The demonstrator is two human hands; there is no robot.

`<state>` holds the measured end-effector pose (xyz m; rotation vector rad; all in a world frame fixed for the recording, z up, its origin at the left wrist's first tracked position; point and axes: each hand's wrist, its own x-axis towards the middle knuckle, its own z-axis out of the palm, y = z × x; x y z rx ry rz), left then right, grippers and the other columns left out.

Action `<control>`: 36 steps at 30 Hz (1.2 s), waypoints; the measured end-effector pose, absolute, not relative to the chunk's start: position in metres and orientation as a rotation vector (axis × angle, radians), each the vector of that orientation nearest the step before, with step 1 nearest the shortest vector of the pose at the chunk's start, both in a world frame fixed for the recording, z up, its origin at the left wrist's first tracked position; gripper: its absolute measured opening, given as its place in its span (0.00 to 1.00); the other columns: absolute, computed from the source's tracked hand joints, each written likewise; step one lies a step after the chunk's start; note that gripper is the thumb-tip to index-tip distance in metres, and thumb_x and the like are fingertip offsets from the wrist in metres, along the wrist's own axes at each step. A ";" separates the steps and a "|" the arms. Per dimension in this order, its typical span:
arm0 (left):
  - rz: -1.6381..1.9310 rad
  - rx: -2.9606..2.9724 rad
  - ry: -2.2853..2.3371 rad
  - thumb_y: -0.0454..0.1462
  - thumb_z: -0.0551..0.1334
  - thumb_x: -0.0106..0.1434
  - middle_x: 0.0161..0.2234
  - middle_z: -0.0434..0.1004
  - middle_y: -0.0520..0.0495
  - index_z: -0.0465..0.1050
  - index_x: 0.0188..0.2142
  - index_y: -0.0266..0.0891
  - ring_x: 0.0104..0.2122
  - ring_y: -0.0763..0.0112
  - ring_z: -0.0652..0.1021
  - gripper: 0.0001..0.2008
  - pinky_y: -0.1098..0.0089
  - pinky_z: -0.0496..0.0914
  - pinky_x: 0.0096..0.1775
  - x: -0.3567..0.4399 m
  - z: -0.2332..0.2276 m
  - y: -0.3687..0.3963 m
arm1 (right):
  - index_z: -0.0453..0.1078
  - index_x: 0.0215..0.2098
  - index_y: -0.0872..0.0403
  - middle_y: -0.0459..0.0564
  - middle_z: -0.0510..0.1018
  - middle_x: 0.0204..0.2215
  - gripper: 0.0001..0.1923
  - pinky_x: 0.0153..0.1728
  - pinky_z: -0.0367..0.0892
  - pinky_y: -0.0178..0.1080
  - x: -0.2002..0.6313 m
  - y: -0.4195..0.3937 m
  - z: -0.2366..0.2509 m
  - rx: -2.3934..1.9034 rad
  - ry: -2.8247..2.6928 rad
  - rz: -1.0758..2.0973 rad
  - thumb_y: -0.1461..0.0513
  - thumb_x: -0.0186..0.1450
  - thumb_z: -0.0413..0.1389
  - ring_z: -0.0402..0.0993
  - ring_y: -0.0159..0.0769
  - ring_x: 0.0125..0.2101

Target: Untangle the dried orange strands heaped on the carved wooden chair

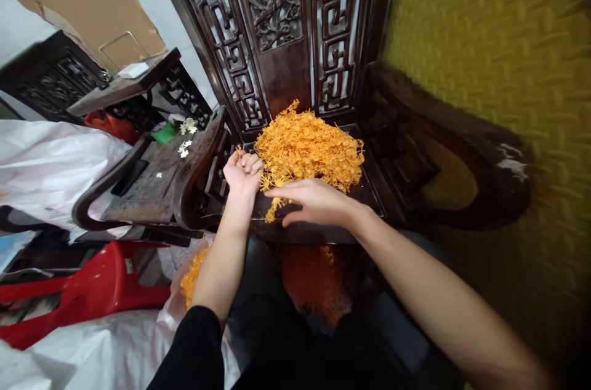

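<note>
A heap of orange, thin, branched pieces [309,150] lies tangled on the seat of a dark carved wooden chair [286,79]. At the heap's left edge, my left hand [244,170] is turned up with its fingers curled closed. A small orange bit shows by its thumb and fingertips; the rest of what it holds is hidden. In front of the heap, my right hand [316,200] has its fingers stretched out and the thumb apart. A few loose orange pieces [272,210] hang near its fingertips, close to the seat's front edge.
Armrests [466,131] flank the seat. To the left, a wooden side table [143,193] bears green tape [164,131] and white pieces [185,147]. A red plastic stool [104,279], white sacks [55,162] and a bag with more orange pieces [191,276] stand lower left.
</note>
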<state>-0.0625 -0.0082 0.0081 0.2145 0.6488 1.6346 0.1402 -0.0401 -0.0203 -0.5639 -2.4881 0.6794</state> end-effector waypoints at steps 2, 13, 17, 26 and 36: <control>1.622 0.237 0.665 0.34 0.47 0.72 0.18 0.46 0.59 0.55 0.26 0.39 0.14 0.81 0.54 0.15 0.76 0.48 0.18 -0.064 0.006 -0.005 | 0.79 0.51 0.48 0.49 0.83 0.42 0.14 0.40 0.68 0.36 0.140 -0.039 -0.024 -0.534 -2.447 0.615 0.62 0.67 0.61 0.79 0.37 0.40; 1.296 1.639 1.805 0.43 0.76 0.49 0.57 0.67 0.36 0.73 0.53 0.39 0.52 0.54 0.75 0.33 0.63 0.69 0.52 -0.062 -0.005 -0.018 | 0.55 0.23 0.51 0.35 0.51 0.17 0.27 0.16 0.41 0.32 0.151 -0.023 -0.010 -0.731 -0.970 1.524 0.48 0.58 0.68 0.45 0.22 0.15; 1.316 1.875 1.442 0.46 0.65 0.65 0.55 0.73 0.38 0.74 0.53 0.40 0.56 0.57 0.73 0.20 0.62 0.66 0.56 -0.042 0.009 -0.042 | 0.56 0.24 0.52 0.35 0.53 0.17 0.26 0.15 0.40 0.30 0.144 -0.022 -0.015 -0.732 -0.919 1.586 0.50 0.58 0.68 0.47 0.21 0.14; 1.134 1.700 1.408 0.45 0.68 0.61 0.37 0.80 0.47 0.79 0.42 0.37 0.25 0.75 0.69 0.14 0.72 0.64 0.31 -0.010 -0.008 -0.048 | 0.62 0.30 0.51 0.36 0.57 0.17 0.23 0.14 0.42 0.31 0.128 -0.027 -0.018 -0.729 -0.881 1.535 0.43 0.62 0.62 0.50 0.22 0.13; 1.145 1.197 1.093 0.40 0.69 0.53 0.21 0.69 0.53 0.74 0.23 0.35 0.22 0.78 0.66 0.10 0.73 0.59 0.27 -0.009 0.005 -0.058 | 0.68 0.30 0.54 0.40 0.66 0.19 0.18 0.13 0.47 0.29 0.157 0.010 -0.034 -0.967 -0.704 1.142 0.48 0.64 0.61 0.57 0.24 0.15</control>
